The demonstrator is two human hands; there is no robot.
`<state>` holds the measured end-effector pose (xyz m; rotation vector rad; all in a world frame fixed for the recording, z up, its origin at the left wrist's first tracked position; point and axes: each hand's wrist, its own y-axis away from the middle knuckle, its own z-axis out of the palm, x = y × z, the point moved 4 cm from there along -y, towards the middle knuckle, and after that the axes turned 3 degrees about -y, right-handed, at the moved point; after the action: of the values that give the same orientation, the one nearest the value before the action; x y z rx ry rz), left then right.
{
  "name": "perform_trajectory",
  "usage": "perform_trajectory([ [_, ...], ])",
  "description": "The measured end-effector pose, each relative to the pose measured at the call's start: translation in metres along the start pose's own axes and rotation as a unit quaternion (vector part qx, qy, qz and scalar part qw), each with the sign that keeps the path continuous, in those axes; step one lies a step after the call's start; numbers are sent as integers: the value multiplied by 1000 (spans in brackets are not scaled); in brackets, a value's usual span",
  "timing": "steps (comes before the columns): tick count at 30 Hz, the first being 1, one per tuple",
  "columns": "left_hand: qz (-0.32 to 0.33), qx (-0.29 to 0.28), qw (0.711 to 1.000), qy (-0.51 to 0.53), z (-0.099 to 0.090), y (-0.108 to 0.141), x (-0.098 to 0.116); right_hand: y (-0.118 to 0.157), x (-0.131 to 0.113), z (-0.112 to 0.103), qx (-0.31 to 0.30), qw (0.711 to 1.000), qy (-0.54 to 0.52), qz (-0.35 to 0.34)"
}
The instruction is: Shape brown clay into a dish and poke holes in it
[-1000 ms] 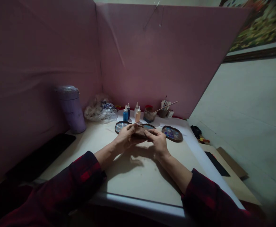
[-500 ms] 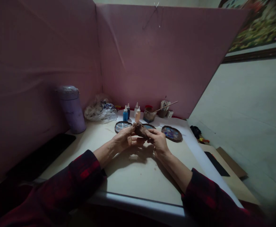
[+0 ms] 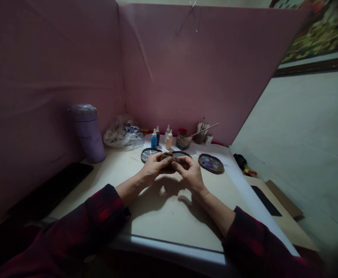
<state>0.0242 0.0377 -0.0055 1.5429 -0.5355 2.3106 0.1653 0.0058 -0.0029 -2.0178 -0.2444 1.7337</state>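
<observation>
A lump of brown clay [image 3: 169,158] is held between my two hands above the middle of the table. My left hand [image 3: 154,166] closes on its left side, thumb across the near face. On the other side my right hand [image 3: 190,173] pinches it, its thumb turned toward the left one. The fingers hide much of the clay. Just behind are two brown-rimmed pieces with bluish insides, a left one [image 3: 147,154] and a middle one [image 3: 183,154], both partly covered by my hands. A third rimmed piece [image 3: 211,164], with blue and purple patches, lies to the right.
Small paint bottles [image 3: 169,141] stand at the back beside a jar of murky water [image 3: 183,141] with a brush across it. A cup of markers [image 3: 200,135] is further right. At left are a crumpled plastic bag [image 3: 122,135] and a purple tumbler [image 3: 89,135]. Pink panels [image 3: 186,77] enclose the back.
Both hands have turned the clay; the thumbs now press on its near side and the fingers sit behind. It looks more level and compact between them.
</observation>
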Motion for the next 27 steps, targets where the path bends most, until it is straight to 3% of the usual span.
perform_trajectory([
  [5, 38, 18, 998, -41, 0, 3, 2, 5, -1, 5, -1, 1000, 16, 4],
  [14, 28, 42, 998, -38, 1, 4, 3, 7, -6, 8, 4, 999, -41, 19],
  [19, 3, 0, 1000, -10, 6, 5, 3, 3, -3, 1, 25, 999, -40, 16],
  [22, -43, -28, 998, 37, 8, 6, 3, 0, -2, -4, 39, 998, -45, 18],
  [27, -66, -23, 995, 64, 1, 3, 1, -1, -4, -3, 20, 997, -64, 29],
])
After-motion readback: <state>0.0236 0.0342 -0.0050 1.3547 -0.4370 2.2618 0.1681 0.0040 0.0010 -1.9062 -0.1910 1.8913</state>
